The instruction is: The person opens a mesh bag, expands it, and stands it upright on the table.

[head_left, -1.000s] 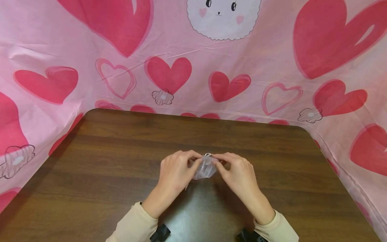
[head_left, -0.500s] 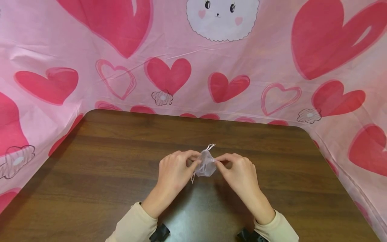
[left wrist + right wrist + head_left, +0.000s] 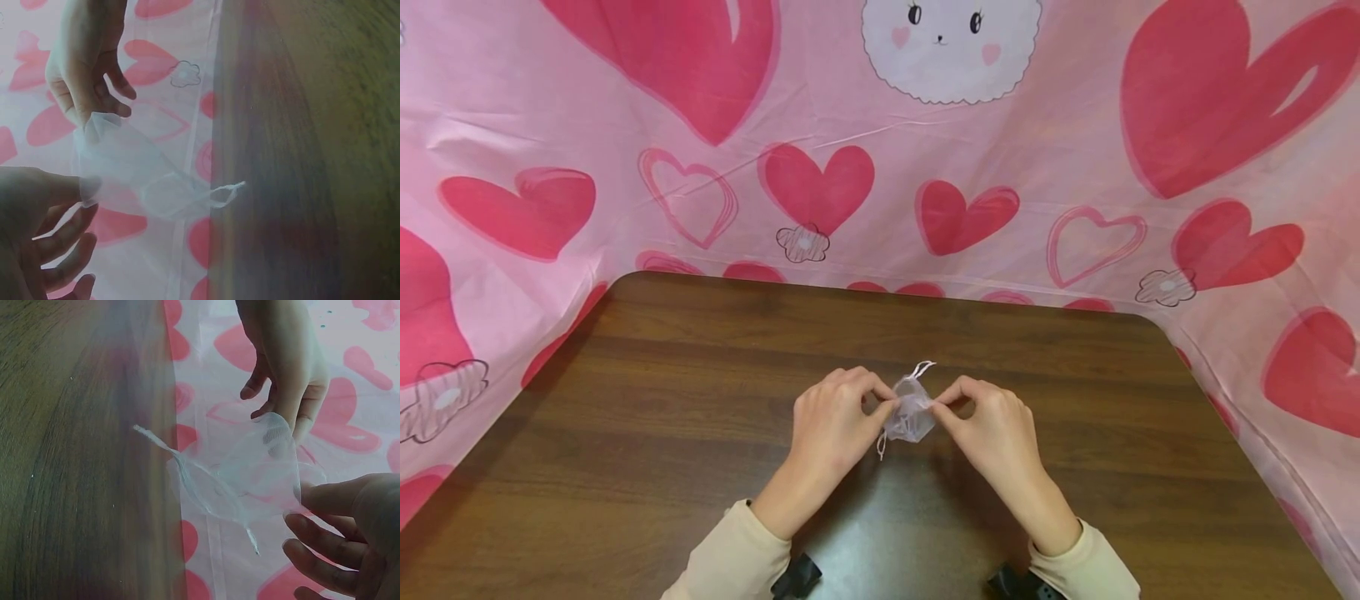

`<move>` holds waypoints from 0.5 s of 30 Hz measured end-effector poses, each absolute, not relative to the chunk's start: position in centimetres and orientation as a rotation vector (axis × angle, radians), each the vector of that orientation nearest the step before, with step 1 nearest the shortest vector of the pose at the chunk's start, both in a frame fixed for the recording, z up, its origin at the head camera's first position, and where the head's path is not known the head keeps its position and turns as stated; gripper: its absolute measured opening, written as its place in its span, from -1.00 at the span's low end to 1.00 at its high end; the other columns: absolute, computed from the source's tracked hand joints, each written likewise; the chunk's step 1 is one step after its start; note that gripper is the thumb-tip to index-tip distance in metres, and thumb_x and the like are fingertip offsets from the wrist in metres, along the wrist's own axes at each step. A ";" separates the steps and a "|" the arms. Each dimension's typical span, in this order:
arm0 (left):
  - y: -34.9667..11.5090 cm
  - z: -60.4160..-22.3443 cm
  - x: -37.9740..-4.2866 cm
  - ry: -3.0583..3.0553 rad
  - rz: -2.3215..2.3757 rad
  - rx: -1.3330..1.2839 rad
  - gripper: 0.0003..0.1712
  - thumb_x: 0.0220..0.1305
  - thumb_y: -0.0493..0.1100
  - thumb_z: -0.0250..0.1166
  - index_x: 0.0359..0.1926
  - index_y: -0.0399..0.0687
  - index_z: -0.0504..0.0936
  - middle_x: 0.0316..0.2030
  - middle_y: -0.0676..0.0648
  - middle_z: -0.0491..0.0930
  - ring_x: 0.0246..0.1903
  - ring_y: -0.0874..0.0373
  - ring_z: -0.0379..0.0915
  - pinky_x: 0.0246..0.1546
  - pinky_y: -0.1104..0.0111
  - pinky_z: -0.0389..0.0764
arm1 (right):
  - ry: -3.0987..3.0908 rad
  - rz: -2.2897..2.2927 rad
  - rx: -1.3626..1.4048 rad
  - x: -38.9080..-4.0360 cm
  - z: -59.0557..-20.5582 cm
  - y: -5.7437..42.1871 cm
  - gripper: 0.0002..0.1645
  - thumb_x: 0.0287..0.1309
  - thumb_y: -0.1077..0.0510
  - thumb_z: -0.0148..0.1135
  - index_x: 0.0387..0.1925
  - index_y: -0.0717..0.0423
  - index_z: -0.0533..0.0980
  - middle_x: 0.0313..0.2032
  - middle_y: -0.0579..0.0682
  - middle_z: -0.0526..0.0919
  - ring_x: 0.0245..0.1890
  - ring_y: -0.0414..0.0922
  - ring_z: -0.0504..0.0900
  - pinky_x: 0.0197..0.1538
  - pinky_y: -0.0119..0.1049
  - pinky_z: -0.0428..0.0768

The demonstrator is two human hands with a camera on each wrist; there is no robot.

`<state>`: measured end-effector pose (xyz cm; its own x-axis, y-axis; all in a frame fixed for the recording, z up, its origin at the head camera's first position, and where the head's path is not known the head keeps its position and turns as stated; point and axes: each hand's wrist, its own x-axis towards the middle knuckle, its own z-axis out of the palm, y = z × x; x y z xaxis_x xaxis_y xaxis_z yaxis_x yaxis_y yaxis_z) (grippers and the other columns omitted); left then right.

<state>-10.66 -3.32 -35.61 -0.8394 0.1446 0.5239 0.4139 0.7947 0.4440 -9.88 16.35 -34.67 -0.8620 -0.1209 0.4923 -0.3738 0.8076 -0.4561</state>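
A small sheer white drawstring pouch [image 3: 912, 417] is held up between my two hands over the middle of the table. My left hand [image 3: 837, 425] pinches one side of it between thumb and index finger. On the opposite side, my right hand [image 3: 992, 425] pinches it the same way. White drawstring ends [image 3: 923, 367] stick out at the far side, and another loop [image 3: 882, 447] hangs near my left thumb. In the left wrist view the thin mesh [image 3: 137, 169] spreads between both hands. The right wrist view shows the cord [image 3: 209, 478] running along the pouch's edge.
A dark brown wooden table [image 3: 700, 350] lies beneath my hands. Pink cloth with red hearts [image 3: 820, 183] hangs behind it and at both sides. Black wrist devices [image 3: 797, 577] sit at the sleeve cuffs near the table's front.
The pouch has turned and spread between my fingers, so its drawstring ends now stick out at the far side and near the left thumb. Both hands have stayed almost in place.
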 end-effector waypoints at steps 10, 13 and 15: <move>-3.2 -35.5 -10.7 -2.484 -0.805 -0.372 -0.94 0.11 -0.08 0.42 -0.41 0.26 0.71 -0.58 0.25 0.58 -0.57 0.32 0.47 -0.53 0.34 0.40 | -2.517 0.788 0.389 -10.0 -34.7 16.4 -0.83 0.00 0.26 0.51 -0.36 -0.07 0.72 -0.50 -0.20 0.67 -0.57 -0.25 0.52 -0.49 -0.25 0.42; -3.3 -35.4 -10.7 -2.463 -0.819 -0.364 -0.93 0.14 -0.11 0.41 -0.36 0.22 0.70 -0.55 0.26 0.63 -0.56 0.31 0.49 -0.53 0.33 0.41 | -2.527 0.803 0.386 -10.0 -34.7 16.3 -0.83 0.01 0.19 0.53 -0.30 -0.06 0.73 -0.49 -0.23 0.68 -0.55 -0.27 0.55 -0.48 -0.26 0.43; -3.3 -35.4 -10.6 -2.452 -0.826 -0.362 -0.92 0.16 -0.11 0.41 -0.31 0.21 0.70 -0.53 0.28 0.65 -0.56 0.31 0.50 -0.53 0.33 0.41 | -2.538 0.814 0.390 -9.9 -34.6 16.3 -0.81 0.01 0.13 0.54 -0.27 -0.05 0.74 -0.48 -0.25 0.68 -0.52 -0.30 0.57 -0.46 -0.25 0.46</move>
<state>-10.64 -3.32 -35.39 -0.8277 0.0828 0.5551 0.4018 0.7780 0.4830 -9.89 16.25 -34.60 -0.8613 -0.1285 0.4916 -0.3905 0.7864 -0.4786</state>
